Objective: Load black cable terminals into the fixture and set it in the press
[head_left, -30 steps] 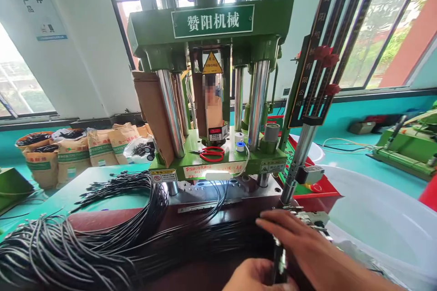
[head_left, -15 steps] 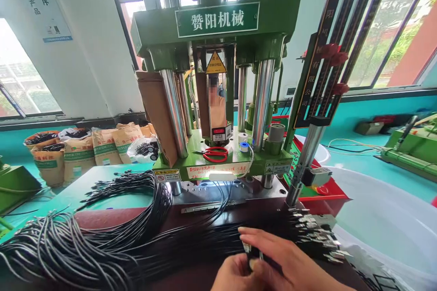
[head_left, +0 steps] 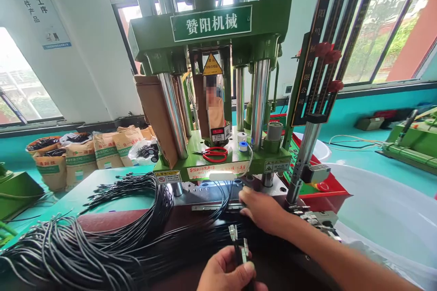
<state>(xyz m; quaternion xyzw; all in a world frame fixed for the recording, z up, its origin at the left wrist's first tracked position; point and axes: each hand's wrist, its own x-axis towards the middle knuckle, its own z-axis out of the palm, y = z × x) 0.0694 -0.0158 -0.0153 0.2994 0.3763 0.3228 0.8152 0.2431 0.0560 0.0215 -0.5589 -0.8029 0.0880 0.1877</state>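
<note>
the held cables [head_left: 238, 253] are black; their metal ends [head_left: 232, 233] silvery, pointing upward.

The press [head_left: 211, 32] stood at the back of the worktop [head_left: 109, 219], with scissors [head_left: 206, 153] on its bed, a small roll [head_left: 243, 146] to their right and a cardboard sheet [head_left: 153, 113] beside its left front column. Before it lay a metal strip [head_left: 205, 208]; nearer, a cable bundle [head_left: 68, 254] ran rightward from the left. A second cable bundle [head_left: 119, 186] curved behind that one's left part. Sacks [head_left: 80, 159] stood beyond, far left. To the press's right were a post [head_left: 309, 145], a tray [head_left: 332, 191] and a tub [head_left: 382, 218].
</note>
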